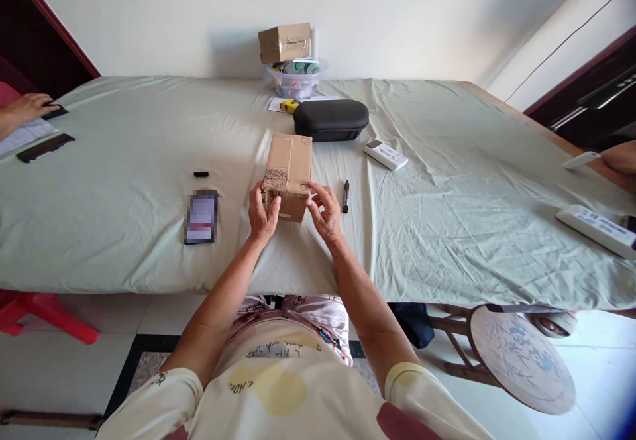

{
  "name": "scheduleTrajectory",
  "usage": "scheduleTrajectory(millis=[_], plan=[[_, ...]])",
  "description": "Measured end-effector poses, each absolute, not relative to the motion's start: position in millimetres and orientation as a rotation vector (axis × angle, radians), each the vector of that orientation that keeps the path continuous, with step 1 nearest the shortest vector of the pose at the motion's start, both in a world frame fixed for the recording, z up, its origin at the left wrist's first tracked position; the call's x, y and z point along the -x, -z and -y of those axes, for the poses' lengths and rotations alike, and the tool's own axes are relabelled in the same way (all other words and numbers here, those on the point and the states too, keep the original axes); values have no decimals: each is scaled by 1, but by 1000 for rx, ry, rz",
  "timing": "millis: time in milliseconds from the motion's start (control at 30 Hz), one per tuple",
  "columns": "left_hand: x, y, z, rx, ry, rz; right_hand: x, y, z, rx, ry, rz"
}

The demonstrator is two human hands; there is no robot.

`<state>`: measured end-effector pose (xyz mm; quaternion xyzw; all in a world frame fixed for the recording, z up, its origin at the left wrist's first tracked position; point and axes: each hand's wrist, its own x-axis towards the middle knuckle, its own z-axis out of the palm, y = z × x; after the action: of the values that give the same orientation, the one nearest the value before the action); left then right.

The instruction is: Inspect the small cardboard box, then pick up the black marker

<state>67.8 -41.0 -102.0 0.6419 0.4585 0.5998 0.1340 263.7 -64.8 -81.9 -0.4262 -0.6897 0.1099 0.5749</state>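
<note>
A small cardboard box (292,155) with dark scribbled patches stands on the cloth in front of me. My left hand (263,213) grips its near left corner, thumb on the front face and fingers along the side. At the near right corner, my right hand (324,211) has its bent fingers and thumb against the box's edge. Just right of that hand lies a black marker (346,196). A small black piece (201,174), perhaps the marker's cap, rests to the left, above a phone (201,218) with a blurred screen.
Behind the box sit a black hard case (331,120), a yellow tool (289,106) and a clear tub (297,83) with another carton (285,43) above it. A white power bank-like device (386,155) lies to the right. Other people's hands (30,107) show at both table ends.
</note>
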Motion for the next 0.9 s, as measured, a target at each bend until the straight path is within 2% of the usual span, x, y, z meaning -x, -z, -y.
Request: scheduleTrajectory(millis=[133,333,667,900], plan=[[-68,86,44,-1928,-1802,-1467,-252,80,71,920,-220,1703],[-65,74,52,-2070,-1693,-1534,-228,83,77,795,-208,1850],[-69,76,52,-2248,-1654,-1448,-250,88,61,1197,-146,1735],[-28,68,25,-2354,-1497,-1074,-285,79,53,1360,-31,1482]])
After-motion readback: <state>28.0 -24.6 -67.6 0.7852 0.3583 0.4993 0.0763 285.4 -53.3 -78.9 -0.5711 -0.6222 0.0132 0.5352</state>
